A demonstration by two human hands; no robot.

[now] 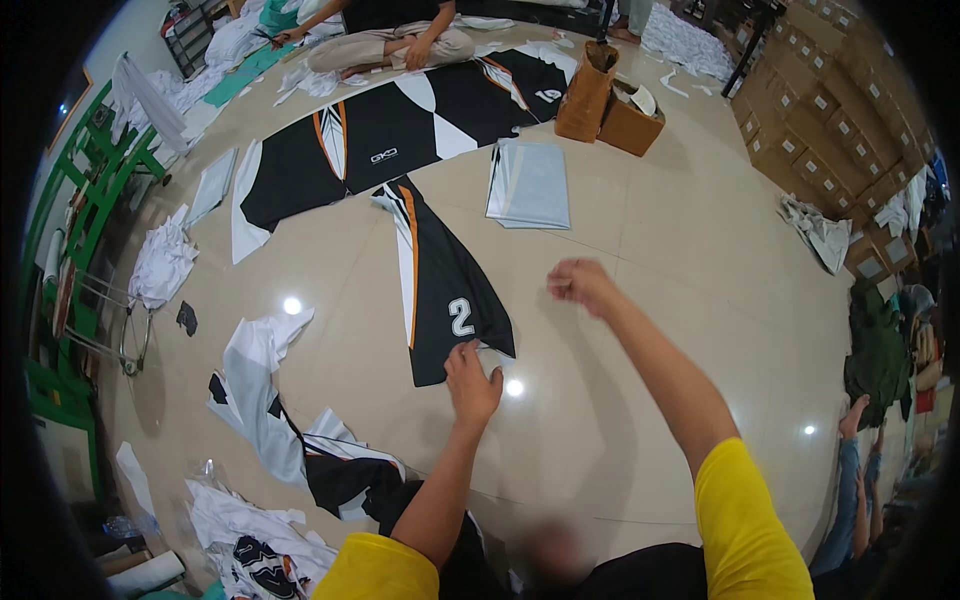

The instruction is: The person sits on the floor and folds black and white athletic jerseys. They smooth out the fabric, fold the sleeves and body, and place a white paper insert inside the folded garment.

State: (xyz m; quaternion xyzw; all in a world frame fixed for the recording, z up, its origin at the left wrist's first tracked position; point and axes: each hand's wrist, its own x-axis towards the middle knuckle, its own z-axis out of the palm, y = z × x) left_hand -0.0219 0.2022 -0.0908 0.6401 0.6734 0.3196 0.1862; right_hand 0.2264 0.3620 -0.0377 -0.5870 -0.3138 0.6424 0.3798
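A black fabric panel [444,277] with a white and orange stripe and a printed numeral lies on the tiled floor before me. My left hand [472,381] is at its lower edge, fingertips touching the cloth, thumb spread away. To the right, my right hand [581,286] is raised over bare tile. Its fingers are curled and motion-blurred, so whether they hold something small is unclear. Beyond the panel, a long printed black and white fabric sheet [382,135] stretches across the floor. A folded pale blue-grey stack [529,186] lies above my right hand.
Crumpled printed fabric [262,397] trails along the floor to my left. A tall brown bag [587,94] stands against an open cardboard box [634,124]. Stacked cartons [825,105] line the right side, a green metal frame [82,202] the left. A seated person [397,37] is beyond the sheet.
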